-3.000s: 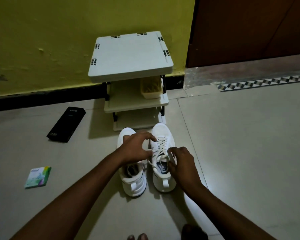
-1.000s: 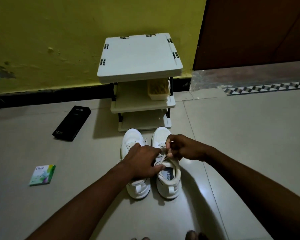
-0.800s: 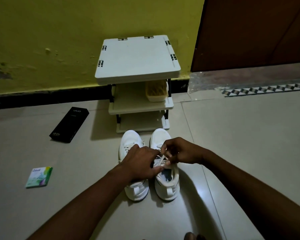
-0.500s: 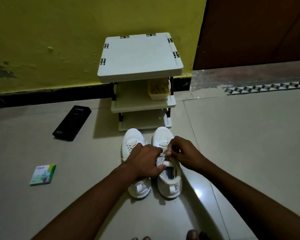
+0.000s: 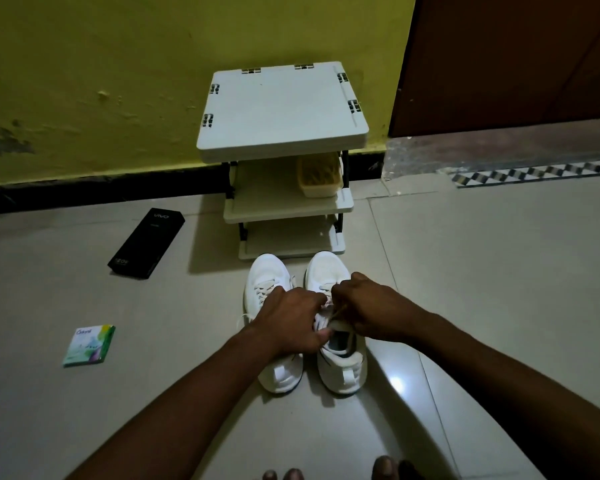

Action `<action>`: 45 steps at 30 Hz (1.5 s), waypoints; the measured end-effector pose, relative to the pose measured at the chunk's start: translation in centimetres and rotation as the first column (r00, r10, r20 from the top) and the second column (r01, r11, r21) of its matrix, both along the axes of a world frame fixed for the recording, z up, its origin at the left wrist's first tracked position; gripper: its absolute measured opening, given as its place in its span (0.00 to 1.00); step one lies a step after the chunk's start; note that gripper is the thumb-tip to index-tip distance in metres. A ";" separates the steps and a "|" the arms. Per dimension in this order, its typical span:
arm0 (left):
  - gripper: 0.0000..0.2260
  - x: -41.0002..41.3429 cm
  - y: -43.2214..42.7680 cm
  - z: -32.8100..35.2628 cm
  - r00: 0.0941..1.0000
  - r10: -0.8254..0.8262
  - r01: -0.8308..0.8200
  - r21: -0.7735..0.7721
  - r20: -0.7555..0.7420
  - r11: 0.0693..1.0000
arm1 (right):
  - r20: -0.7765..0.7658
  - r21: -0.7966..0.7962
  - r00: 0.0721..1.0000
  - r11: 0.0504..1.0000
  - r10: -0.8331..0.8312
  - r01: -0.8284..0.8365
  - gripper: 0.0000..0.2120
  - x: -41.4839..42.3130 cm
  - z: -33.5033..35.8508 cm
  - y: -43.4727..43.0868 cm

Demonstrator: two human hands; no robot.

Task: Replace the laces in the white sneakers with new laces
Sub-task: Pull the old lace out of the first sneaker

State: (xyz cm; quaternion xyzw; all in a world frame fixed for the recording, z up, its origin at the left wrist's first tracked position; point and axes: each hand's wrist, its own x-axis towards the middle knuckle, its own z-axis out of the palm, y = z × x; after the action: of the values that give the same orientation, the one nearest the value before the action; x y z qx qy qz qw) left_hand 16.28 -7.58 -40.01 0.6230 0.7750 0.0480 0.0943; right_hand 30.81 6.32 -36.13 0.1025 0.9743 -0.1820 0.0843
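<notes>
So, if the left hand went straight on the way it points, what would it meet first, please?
Likely the right sneaker, whose lace the left hand now pinches; the right hand sits just beyond.

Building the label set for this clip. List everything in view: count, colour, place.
white sneakers: 2, white, side by side on the floor, toes toward the rack
laces: count unclear, white, in the sneakers; one strand between the hands
rack: 1, off-white, three tiers, against the wall
basket: 1, pale yellow, middle shelf, right end
box: 1, black, floor left of the rack
packet: 1, white and green, floor far left
wall: 1, yellow, behind the rack
door: 1, brown, upper right
floor: pale tiles, checkered strip by the door
toes: a few, bottom edge
left hand: 1, over the sneakers, fingers curled at the laces
right hand: 1, pinches the laces of the sneaker on the person's right
</notes>
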 end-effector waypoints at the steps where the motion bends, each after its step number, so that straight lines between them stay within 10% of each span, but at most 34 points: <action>1: 0.19 0.0 0.0 0.0 1.000 0.008 -0.008 0.004 -0.005 1.000 | -0.007 0.006 1.000 1.000 0.009 -0.009 0.12 -0.2 0.0 -0.2; 3: 0.19 0.1 -0.1 0.0 1.000 0.022 -0.022 -0.003 -0.003 1.000 | -0.074 -0.241 0.986 0.962 -0.150 0.128 0.04 -0.3 -0.7 -0.3; 5: 0.18 0.3 -0.1 0.1 1.000 0.026 -0.026 -0.006 0.002 1.000 | -0.009 -0.710 0.871 0.616 -0.491 0.340 0.10 0.0 -1.1 -0.1; 7: 0.18 0.4 0.0 0.2 1.000 0.023 -0.023 -0.011 -0.003 1.000 | 0.108 -0.858 0.782 0.340 -0.615 0.385 0.14 0.3 -1.5 0.2; 11: 0.21 0.5 0.1 0.2 0.999 0.028 -0.029 -0.032 -0.022 0.999 | -0.073 -0.293 0.947 0.914 -0.313 0.279 0.03 0.1 -1.3 0.8; 14: 0.20 0.6 0.2 0.4 0.999 0.026 -0.027 -0.039 -0.026 0.999 | -0.147 -0.326 0.935 0.908 -0.323 0.263 0.01 -0.3 -1.5 0.4; 15: 0.20 0.7 0.2 0.4 0.999 0.029 -0.030 -0.040 -0.020 0.999 | -0.153 -0.519 0.865 0.784 -0.477 0.341 0.04 -0.2 -1.4 0.0; 18: 0.22 0.9 0.2 0.4 0.999 0.044 -0.044 -0.035 -0.013 0.998 | 0.216 -0.934 0.442 -0.053 -0.870 0.353 0.10 0.2 -2.0 -1.5; 20: 0.22 1.0 0.2 0.5 0.999 0.046 -0.046 -0.039 -0.020 0.998 | 0.356 -0.916 0.329 -0.256 -0.875 0.310 0.11 0.4 -2.5 -2.2; 25: 0.18 1.1 0.5 1.2 0.999 0.029 -0.032 -0.078 -0.034 0.996 | 0.181 -0.954 0.501 -0.027 -0.846 0.299 0.09 0.1 -2.2 -1.5; 28: 0.19 1.1 0.7 1.3 0.998 0.028 -0.033 -0.103 -0.048 0.994 | -0.037 -0.863 0.742 0.396 -0.669 0.314 0.09 0.3 -1.7 0.1; 32: 0.22 1.0 0.8 0.8 0.999 0.049 -0.050 -0.097 -0.016 0.994 | -0.161 -0.326 0.974 0.940 -0.162 0.102 0.08 -0.1 -0.7 1.5; 36: 0.18 0.9 0.6 0.9 0.999 0.042 -0.043 -0.096 -0.011 0.994 | -0.039 -0.031 0.989 0.989 0.142 -0.144 0.09 -1.0 -0.6 1.5; 42: 0.23 1.1 0.8 0.9 0.999 0.041 -0.044 -0.105 -0.024 0.994 | 0.069 0.061 0.969 0.969 0.235 -0.240 0.12 -0.6 0.7 1.3; 45: 0.19 1.1 0.7 1.1 0.998 0.053 -0.056 -0.114 -0.035 0.992 | -0.119 -0.005 0.989 0.996 0.085 -0.086 0.04 -0.7 0.1 2.1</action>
State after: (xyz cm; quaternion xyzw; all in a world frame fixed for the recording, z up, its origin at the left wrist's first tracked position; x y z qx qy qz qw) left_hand 17.43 -6.89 -38.92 0.5959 0.7946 -0.0041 0.1161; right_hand 30.06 8.42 -36.07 0.0493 0.9802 -0.1889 0.0342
